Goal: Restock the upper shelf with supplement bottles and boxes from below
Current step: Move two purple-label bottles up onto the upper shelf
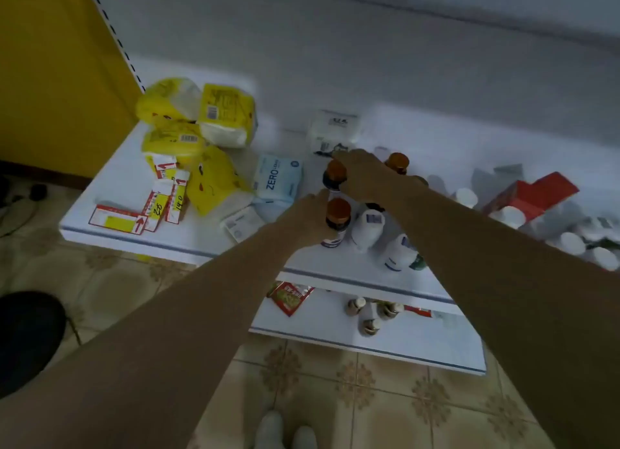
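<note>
On the upper shelf (pixel 188 237), the left hand (pixel 307 219) grips a dark, orange-capped bottle (pixel 336 222); right hand's (pixel 364 177) grip unclear.

The upper shelf (pixel 208 237) is seen as smooth, white-painted metal with a faint sheen, and the lower shelf (pixel 322 328) shows the same finish. The yellow tissue packs (pixel 214 177) are wrapped in thin, glossy plastic film, as is the pale blue pack marked ZERO (pixel 276 182). The price tags (pixel 117 219) appear as flat printed paper or card. The orange-capped bottles (pixel 338 220) are of dark, glossy material, the white bottles (pixel 367 229) of smooth plastic. The red box (pixel 533 193) looks like card. The floor (pixel 385 401) is laid with patterned glazed tiles.
</note>
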